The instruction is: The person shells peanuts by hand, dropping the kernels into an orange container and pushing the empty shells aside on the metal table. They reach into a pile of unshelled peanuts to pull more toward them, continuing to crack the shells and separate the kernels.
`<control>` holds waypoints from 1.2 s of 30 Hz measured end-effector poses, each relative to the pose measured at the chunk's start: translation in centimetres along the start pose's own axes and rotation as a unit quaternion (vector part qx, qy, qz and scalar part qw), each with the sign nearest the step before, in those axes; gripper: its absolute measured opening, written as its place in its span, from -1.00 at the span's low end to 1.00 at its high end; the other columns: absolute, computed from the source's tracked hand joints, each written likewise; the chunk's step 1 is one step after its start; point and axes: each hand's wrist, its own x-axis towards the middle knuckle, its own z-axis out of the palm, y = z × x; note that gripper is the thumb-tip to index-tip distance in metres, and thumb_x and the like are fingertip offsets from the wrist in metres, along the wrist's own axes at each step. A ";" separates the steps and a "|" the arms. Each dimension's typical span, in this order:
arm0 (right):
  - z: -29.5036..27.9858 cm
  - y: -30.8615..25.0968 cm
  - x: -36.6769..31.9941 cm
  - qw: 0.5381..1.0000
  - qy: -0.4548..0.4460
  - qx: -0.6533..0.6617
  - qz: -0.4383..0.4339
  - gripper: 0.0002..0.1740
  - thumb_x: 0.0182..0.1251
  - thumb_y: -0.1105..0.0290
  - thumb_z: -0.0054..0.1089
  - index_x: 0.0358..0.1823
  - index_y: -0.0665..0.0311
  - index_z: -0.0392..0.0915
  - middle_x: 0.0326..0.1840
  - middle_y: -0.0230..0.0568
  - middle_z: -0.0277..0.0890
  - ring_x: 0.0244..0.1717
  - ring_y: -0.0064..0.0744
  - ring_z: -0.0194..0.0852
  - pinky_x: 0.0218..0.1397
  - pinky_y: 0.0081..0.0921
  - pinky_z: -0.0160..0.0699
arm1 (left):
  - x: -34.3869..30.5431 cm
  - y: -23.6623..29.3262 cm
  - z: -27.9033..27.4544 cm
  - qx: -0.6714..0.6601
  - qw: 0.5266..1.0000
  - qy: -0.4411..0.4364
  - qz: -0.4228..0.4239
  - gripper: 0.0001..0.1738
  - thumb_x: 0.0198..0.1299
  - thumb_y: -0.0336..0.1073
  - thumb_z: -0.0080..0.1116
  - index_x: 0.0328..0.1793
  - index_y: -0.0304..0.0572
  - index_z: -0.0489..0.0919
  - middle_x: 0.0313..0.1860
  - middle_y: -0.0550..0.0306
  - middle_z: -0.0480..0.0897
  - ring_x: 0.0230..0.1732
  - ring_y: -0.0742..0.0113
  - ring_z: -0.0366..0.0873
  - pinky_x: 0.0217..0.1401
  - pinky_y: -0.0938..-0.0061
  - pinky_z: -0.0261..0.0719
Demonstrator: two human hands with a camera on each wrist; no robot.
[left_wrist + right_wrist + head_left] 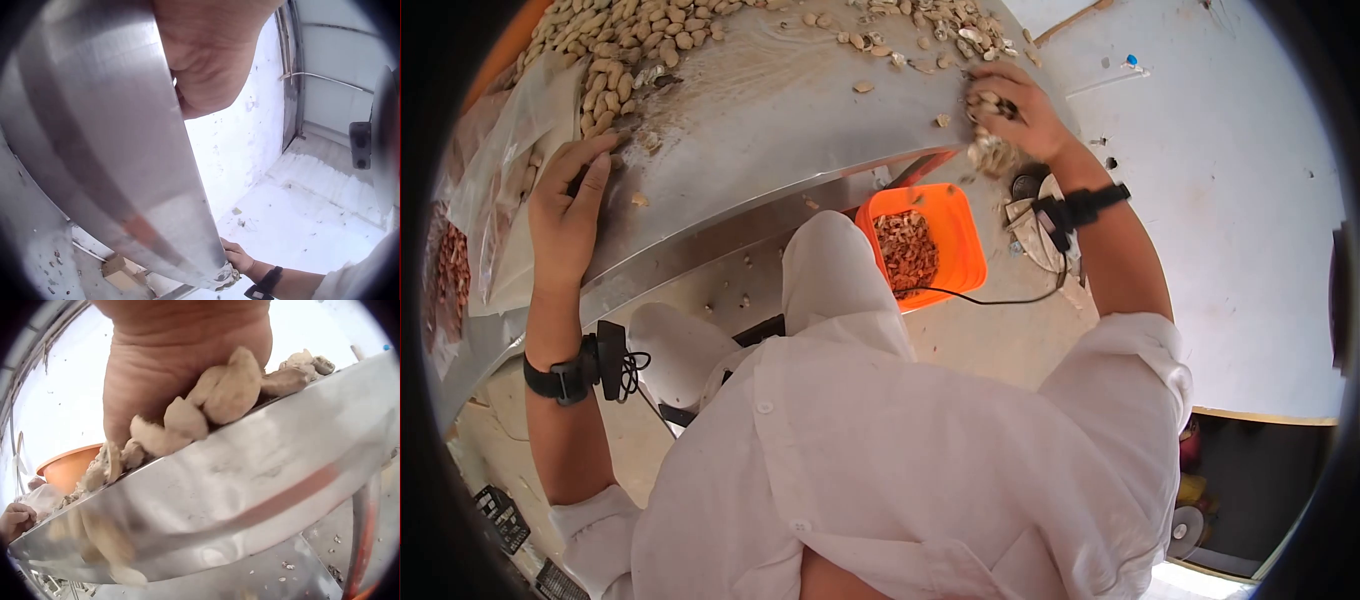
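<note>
Resting flat on the near left edge of the steel bench [780, 120], the left hand [570, 205] has its fingers straight and pressed together, pointing toward the far side. It holds nothing. The left wrist view shows only the heel of this hand [206, 56] against the bench rim.

The heap of unshelled peanuts [620, 40] lies just beyond the fingertips, on the far left of the bench. A clear plastic bag [510, 130] lies just left of the hand, over the bench edge.

The right hand [1010, 110] is at the right edge of the bench, fingers curled down over a clump of peanut shells [990, 150]. In the right wrist view the shells [225, 387] sit between the palm [181, 356] and the bench rim. Several pale shells below the rim are blurred. More loose shells are scattered on the bench, far of this hand.

An orange tub [960, 235] stands on the floor below the bench edge, near and left of the right hand, with reddish-brown pieces [905, 250] inside. A black cable crosses its near rim.

Both wrists carry black straps.
</note>
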 end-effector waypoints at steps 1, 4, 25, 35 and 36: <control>-0.6 -0.5 -1.6 1.000 -0.009 -0.003 0.009 -0.61 0.02 0.33 0.19 -0.07 0.28 0.52 0.17 -0.01 0.32 0.18 -0.01 0.30 0.25 -0.29 0.24 | 0.0 0.0 0.0 -0.001 1.000 0.000 -0.002 -0.78 0.23 -0.40 0.05 -0.05 -0.33 0.58 -0.14 0.11 0.59 -0.12 0.39 0.49 0.03 0.62 0.36; -0.5 -1.5 -7.1 0.995 0.076 -0.064 0.020 -0.62 -0.05 0.33 0.25 -0.12 0.21 0.56 0.09 -0.06 0.41 0.12 0.00 0.34 0.20 -0.26 0.32 | 0.1 -0.3 0.3 -0.002 1.000 0.005 0.011 -0.78 0.24 -0.39 0.06 -0.05 -0.33 0.58 -0.13 0.09 0.59 -0.10 0.38 0.49 0.05 0.62 0.35; 3.7 -7.4 12.8 0.992 0.058 -0.086 -0.066 -0.60 0.26 0.16 0.08 0.04 0.21 0.48 0.11 0.01 0.40 0.11 0.02 0.36 0.16 -0.22 0.36 | 0.2 0.9 0.0 -0.062 0.998 0.013 -0.015 -0.80 0.20 -0.47 0.04 -0.08 -0.38 0.56 -0.20 0.13 0.54 -0.21 0.42 0.46 -0.05 0.62 0.38; 2.8 -7.2 2.3 0.989 0.092 -0.111 -0.019 -0.86 0.08 0.42 0.15 -0.31 0.27 0.47 -0.22 -0.08 0.44 -0.13 -0.03 0.40 -0.08 -0.24 0.45 | -0.1 0.7 0.0 -0.062 0.998 0.024 0.014 -0.81 0.16 -0.49 0.05 -0.11 -0.42 0.55 -0.23 0.10 0.53 -0.28 0.42 0.43 -0.14 0.62 0.38; 2.2 -6.7 0.4 0.987 0.108 -0.121 -0.017 -0.86 0.06 0.47 0.16 -0.32 0.27 0.46 -0.23 -0.08 0.43 -0.15 -0.03 0.41 -0.09 -0.25 0.46 | -0.1 0.7 0.0 -0.062 0.998 0.014 0.007 -0.81 0.17 -0.49 0.04 -0.11 -0.42 0.55 -0.21 0.08 0.53 -0.23 0.39 0.44 -0.09 0.60 0.37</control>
